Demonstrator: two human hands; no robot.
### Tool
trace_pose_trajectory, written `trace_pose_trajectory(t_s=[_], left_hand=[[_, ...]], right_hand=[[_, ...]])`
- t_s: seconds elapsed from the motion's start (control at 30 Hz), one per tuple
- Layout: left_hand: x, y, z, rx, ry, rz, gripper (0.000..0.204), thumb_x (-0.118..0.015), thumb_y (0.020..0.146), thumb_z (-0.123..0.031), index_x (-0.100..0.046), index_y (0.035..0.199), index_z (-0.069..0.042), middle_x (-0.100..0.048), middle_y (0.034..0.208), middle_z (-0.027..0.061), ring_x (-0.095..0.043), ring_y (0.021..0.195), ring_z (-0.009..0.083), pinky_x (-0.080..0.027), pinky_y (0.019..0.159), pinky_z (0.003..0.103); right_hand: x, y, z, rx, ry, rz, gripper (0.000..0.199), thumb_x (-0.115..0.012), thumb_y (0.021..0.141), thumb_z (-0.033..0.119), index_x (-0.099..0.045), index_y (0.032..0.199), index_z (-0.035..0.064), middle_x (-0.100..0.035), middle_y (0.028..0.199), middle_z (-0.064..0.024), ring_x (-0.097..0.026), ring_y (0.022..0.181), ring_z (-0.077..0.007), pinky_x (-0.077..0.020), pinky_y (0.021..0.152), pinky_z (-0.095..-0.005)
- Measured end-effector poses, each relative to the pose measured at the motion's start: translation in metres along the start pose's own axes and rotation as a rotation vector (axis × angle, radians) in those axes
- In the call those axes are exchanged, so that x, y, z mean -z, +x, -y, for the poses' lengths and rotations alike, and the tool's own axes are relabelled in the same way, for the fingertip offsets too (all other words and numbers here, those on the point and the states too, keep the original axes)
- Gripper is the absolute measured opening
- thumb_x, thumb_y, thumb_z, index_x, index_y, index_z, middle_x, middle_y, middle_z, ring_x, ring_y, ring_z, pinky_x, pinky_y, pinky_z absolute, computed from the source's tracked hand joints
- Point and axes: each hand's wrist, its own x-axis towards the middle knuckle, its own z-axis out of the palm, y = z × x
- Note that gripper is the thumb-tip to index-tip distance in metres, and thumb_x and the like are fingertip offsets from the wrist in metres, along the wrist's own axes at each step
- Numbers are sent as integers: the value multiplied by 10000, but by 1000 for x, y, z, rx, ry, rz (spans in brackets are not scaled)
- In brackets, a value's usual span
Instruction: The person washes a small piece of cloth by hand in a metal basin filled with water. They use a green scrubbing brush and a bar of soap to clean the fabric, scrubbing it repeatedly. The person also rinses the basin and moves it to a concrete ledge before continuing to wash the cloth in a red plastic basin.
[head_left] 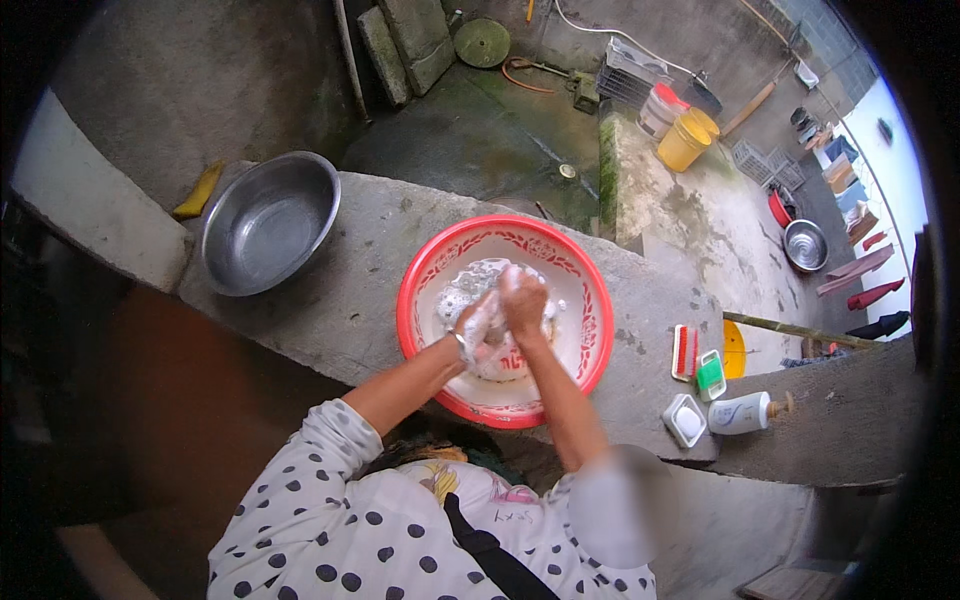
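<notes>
A red-rimmed white enamel-style basin (604, 320) with red printed patterns stands on the concrete ledge in front of me. White suds (462, 290) float in the water inside it. Both my hands are over the basin, close together and coated in foam. My right hand (524, 300) is closed like a fist at the far side of the pair. Against it, nearer and to its left, my left hand (482, 330) is curled, with a bracelet at the wrist. Foam and fingers hide whatever lies between them; a whitish patch shows there, too unclear to name.
An empty metal basin (270, 225) sits on the ledge to the left, beside a yellow object (200, 190). At right are a red brush (685, 352), a green soap dish (711, 376), a white soap dish (685, 420) and a white pump bottle (738, 413). Yellow buckets (684, 145) stand beyond.
</notes>
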Motion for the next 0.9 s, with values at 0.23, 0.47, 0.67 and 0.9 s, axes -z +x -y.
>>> trace_pose_trajectory(t_s=[0.23,0.47,0.67,0.9], left_hand=[[7,-6,-6,-23,145,-1,359,-388,882,-431,-488,673,-157,-481,553,-28,-446,465,128,-383,481,329],[8,-4,-11,26,25,-45,215,-493,864,-326,-512,747,-147,-465,581,9,-485,515,137,-429,510,284],[31,4,4,-85,61,396,264,-441,886,-347,-501,747,-130,-554,690,9,-536,678,152,-443,623,332],[-25,-39,-15,111,284,183,295,-509,842,-434,-527,788,-144,-411,518,-54,-362,414,53,-274,386,194]], right_hand=[[22,-1,42,-176,421,-35,298,-523,795,194,-511,559,13,-477,493,-192,-494,425,-310,-375,425,-394],[28,-21,63,1,405,-26,215,-516,776,162,-484,595,52,-490,524,-155,-518,458,-320,-406,431,-406],[24,-12,29,105,210,-50,152,-501,774,132,-483,635,73,-498,535,-122,-499,429,-288,-396,402,-384],[13,-1,-20,-343,417,87,348,-535,801,258,-537,563,4,-538,545,-184,-527,473,-279,-407,447,-370]])
